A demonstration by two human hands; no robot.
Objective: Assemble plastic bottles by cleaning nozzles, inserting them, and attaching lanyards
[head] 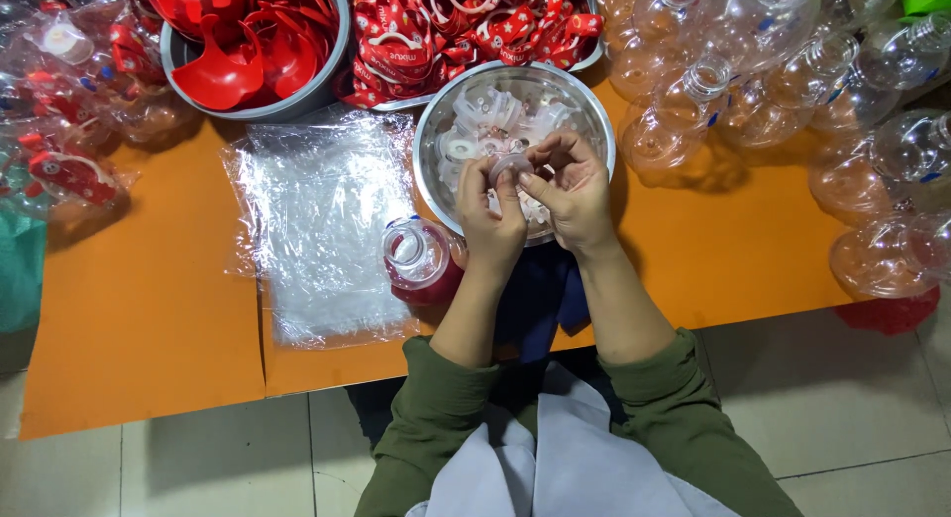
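Clear plastic bag (pixel 322 230) lying flat on the orange surface (pixel 139 319), left of the steel bowl (pixel 594 116); rectangular, crinkled, glossy, its lower edge reaching the surface's near border. Heap of clear wrapped packs (pixel 69 91) at the far left, each showing red contents through the film, one with a white round patch. Small blue labels (pixel 713 118) dotted on the clear plastic bottles (pixel 753 91) piled at the upper right; too small to tell shape beyond little spots. Red printed ribbon straps (pixel 446 32) in a grey tray at top centre, white markings along them. No signs or screens.
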